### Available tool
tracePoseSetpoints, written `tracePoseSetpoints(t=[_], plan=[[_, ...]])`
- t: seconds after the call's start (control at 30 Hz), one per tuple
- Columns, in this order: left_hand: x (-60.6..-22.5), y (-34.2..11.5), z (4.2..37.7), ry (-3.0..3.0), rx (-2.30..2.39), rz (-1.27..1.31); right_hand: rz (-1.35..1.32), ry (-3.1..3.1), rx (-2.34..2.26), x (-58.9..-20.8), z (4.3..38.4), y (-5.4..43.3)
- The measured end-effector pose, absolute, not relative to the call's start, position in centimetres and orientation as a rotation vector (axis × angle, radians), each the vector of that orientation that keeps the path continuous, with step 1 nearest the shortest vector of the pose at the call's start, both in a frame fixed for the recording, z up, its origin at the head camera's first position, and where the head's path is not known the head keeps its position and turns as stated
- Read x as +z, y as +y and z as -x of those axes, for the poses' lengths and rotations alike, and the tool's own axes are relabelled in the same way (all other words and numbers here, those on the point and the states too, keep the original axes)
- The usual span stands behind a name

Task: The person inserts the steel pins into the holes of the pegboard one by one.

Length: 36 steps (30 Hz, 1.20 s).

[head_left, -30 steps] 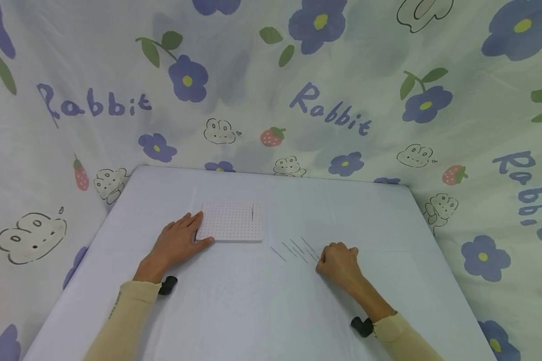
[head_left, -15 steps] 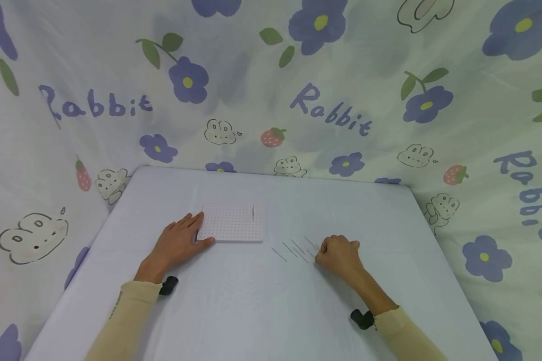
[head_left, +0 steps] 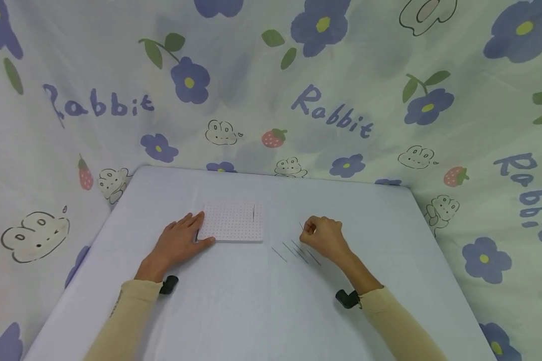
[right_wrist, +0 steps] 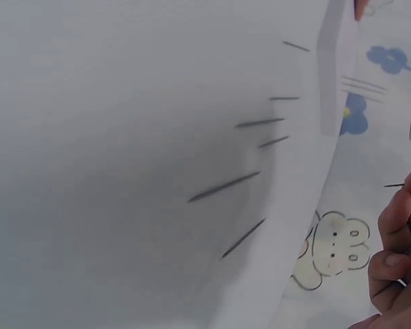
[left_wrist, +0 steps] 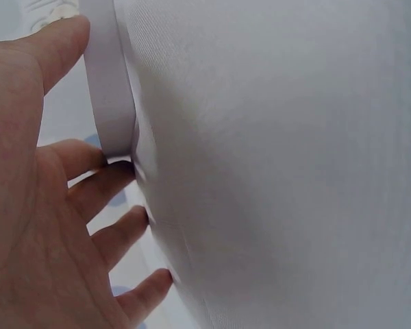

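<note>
A white board dotted with a grid of small holes lies on the table. My left hand rests against its left side, fingers spread, the thumb at the near-left corner; the left wrist view shows the fingertips along the board's edge. Thin dark rods stand upright near the board's right side. To the right of the board my right hand is raised, pinching one thin dark rod between thumb and forefinger. Below that hand, several similar rods lie slanted on the cloth.
White cloth covers the table. A patterned curtain with flowers and rabbits hangs behind and at both sides. Black wrist cameras sit at both sleeve cuffs.
My right hand has lifted from the table and moved up and left with a rod in its fingers. More of the lying rods now show. My left hand and the board have stayed put.
</note>
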<state>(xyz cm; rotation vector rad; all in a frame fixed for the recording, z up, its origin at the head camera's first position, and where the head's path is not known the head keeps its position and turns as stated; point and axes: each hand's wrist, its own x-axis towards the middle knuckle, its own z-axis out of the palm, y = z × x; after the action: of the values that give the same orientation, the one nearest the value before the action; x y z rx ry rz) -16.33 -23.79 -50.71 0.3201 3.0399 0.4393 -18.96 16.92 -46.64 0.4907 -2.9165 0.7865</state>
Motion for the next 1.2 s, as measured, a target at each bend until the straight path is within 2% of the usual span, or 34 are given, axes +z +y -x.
tracePoseSetpoints(t=[0.6,1.2], plan=[[-50.6,-23.8,16.3,3.045,0.458,-0.330,-0.562,-2.882,1.039,-45.0,22.6,9.8],[-50.4,-23.7,16.2,3.046,0.445,-0.327,-0.537,-2.888,1.250,-45.8,24.5,7.2]])
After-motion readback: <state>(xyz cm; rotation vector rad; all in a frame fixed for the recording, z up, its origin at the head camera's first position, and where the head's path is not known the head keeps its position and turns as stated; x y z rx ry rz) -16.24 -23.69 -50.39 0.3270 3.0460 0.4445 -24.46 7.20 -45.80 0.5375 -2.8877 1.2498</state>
